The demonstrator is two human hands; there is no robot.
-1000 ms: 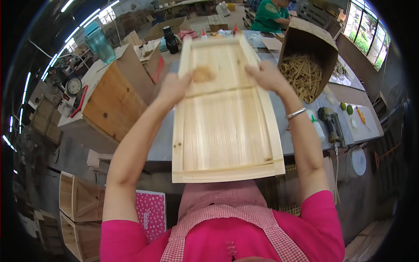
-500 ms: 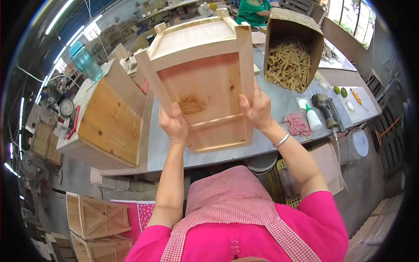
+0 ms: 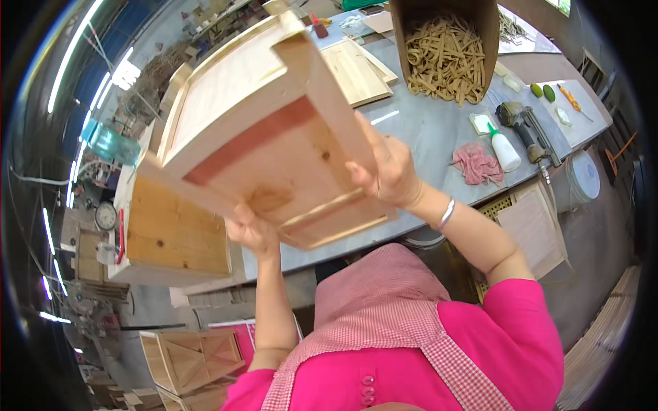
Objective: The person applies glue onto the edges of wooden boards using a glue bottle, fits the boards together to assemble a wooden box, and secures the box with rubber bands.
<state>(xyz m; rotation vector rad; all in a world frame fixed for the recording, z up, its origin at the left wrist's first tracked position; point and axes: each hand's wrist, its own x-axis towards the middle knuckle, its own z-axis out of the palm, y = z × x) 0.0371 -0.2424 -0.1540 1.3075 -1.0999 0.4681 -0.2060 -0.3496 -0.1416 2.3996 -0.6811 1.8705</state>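
A pale wooden cabinet (image 3: 274, 161) with framed panels and short corner legs is held up in front of me, tilted with its upper end to the left. My left hand (image 3: 253, 229) grips its lower left edge, thumb on the front panel. Wrapped round its right side post is my right hand (image 3: 387, 164), the thumb also on the front. The far fingers of both hands are hidden behind the wood. Below the cabinet lies the grey worktable (image 3: 439, 151). Flat wooden panels (image 3: 356, 68) rest on it beyond the cabinet.
A carton of tan strips (image 3: 449, 61) stands at the back. On the table's right are a pink cloth (image 3: 478, 164), a white glue bottle (image 3: 506, 152) and an air nailer (image 3: 528, 133). A large wooden box (image 3: 175, 222) with a teal bottle (image 3: 113, 145) stands left.
The cabinet has tilted to the left and shifted left in view, still in both hands. Flat panels behind it have come into sight. My view has turned somewhat.
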